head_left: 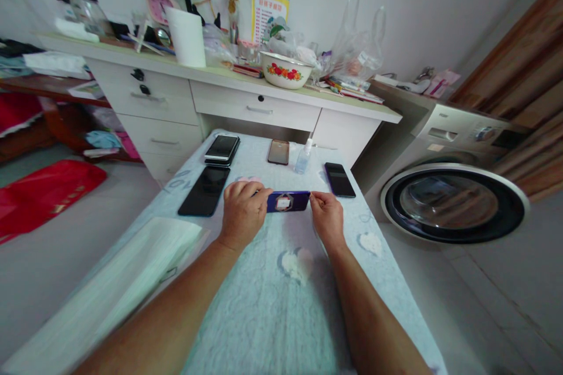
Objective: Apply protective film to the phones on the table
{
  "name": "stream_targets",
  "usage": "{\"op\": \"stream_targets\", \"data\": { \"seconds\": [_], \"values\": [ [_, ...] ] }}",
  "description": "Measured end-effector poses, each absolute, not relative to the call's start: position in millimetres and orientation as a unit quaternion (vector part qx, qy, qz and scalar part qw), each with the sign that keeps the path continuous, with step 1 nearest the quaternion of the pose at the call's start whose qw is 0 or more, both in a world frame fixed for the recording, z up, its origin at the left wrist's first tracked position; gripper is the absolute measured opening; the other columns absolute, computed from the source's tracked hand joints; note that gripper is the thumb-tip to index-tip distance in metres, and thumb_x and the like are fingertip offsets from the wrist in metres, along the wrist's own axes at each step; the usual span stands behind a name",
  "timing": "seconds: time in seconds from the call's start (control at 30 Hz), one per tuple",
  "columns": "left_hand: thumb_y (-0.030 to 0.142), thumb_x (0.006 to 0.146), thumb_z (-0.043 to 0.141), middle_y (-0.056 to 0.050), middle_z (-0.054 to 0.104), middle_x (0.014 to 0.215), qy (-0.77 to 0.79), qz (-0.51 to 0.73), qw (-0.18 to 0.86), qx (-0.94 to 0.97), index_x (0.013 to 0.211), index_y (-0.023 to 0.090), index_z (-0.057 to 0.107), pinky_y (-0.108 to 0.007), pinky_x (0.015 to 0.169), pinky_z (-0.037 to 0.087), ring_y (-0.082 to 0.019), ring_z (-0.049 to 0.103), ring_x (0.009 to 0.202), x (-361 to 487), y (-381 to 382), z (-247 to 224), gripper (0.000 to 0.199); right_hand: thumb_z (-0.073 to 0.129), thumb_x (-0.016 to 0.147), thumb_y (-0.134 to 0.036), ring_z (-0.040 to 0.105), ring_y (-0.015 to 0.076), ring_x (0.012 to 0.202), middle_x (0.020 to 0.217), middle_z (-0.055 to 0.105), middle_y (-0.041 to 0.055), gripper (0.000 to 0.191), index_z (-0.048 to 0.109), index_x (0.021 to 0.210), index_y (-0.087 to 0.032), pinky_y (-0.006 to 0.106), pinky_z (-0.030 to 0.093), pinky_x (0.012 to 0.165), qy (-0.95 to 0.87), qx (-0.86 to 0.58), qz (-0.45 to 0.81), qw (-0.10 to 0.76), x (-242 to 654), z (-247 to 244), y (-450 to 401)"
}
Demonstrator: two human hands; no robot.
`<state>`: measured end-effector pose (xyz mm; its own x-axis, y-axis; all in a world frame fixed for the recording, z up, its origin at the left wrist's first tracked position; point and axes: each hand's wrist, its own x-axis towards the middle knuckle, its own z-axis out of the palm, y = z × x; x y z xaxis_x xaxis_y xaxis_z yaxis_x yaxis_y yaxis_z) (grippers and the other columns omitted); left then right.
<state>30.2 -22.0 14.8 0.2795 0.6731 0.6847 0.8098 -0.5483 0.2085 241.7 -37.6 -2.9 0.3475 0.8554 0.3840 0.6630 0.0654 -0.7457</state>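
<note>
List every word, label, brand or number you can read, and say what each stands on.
None reads clearly.
Yellow-edged wall poster: characters, too blurred.
Red bag: pale lettering, blurred.
Washing machine: panel marks, too small.
Pink clock: face too small to read.
Purple phone: pale patch, no legible print.

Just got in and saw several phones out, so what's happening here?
A person's left hand grips one end of a blue phone held sideways over the table, and the right hand pinches the other. Beyond it are a brownish phone case and a clear bottle. A black phone lies to the left, near a phone stack, and a dark phone to the right.
</note>
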Motion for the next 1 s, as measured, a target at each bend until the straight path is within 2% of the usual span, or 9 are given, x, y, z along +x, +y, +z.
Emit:
{"op": "stream_targets", "data": {
  "seconds": [0.23,0.57,0.7,0.83,1.0],
  "values": [
    [0.021,0.085,0.058,-0.004,0.068,0.097,-0.47,-0.372,0.09,-0.795,0.099,0.026,0.069,-0.043,0.084,0.035,-0.026,0.052,0.096,30.7,-20.7,12.7,0.019,0.054,0.083,-0.026,0.065,0.0215,0.082,0.09,0.072,0.0099,0.023,0.075,0.088,-0.016,0.03,0.046,0.077,-0.571,-0.708,0.104,0.404,240.7,-3.1,-38.2],
    [0.02,0.085,0.057,-0.004,0.068,0.095,-0.467,-0.377,0.091,-0.795,0.098,0.026,0.069,-0.043,0.084,0.036,-0.026,0.053,0.094,30.1,-20.9,13.0,0.018,0.056,0.085,-0.041,0.065,0.0215,0.086,0.093,0.073,0.009,0.031,0.072,0.095,-0.017,0.031,0.049,0.078,-0.527,-0.647,0.145,0.532,243.5,-15.3,-32.1],
    [0.02,0.085,0.057,-0.004,0.068,0.096,-0.469,-0.377,0.089,-0.794,0.098,0.026,0.069,-0.043,0.084,0.036,-0.026,0.052,0.094,30.8,-21.1,14.1,0.019,0.056,0.085,-0.042,0.065,0.0217,0.087,0.093,0.073,0.0095,0.033,0.072,0.096,-0.016,0.031,0.049,0.078,-0.525,-0.642,0.146,0.538,242.3,-15.7,-31.8],
    [0.019,0.084,0.057,-0.004,0.068,0.096,-0.469,-0.379,0.087,-0.793,0.098,0.025,0.069,-0.043,0.083,0.036,-0.026,0.052,0.094,31.5,-21.6,15.6,0.019,0.055,0.084,-0.035,0.066,0.0214,0.083,0.091,0.073,0.0102,0.029,0.073,0.095,-0.015,0.03,0.048,0.076,-0.538,-0.67,0.156,0.488,242.0,-12.0,-33.8],
    [0.018,0.084,0.056,-0.004,0.068,0.096,-0.47,-0.377,0.084,-0.793,0.099,0.026,0.069,-0.044,0.084,0.035,-0.026,0.052,0.095,31.8,-21.7,16.0,0.021,0.052,0.084,-0.021,0.065,0.0197,0.081,0.088,0.073,0.0089,0.025,0.076,0.089,-0.017,0.026,0.043,0.073,-0.587,-0.719,0.122,0.351,239.5,-2.4,-38.5]
  ]
}}
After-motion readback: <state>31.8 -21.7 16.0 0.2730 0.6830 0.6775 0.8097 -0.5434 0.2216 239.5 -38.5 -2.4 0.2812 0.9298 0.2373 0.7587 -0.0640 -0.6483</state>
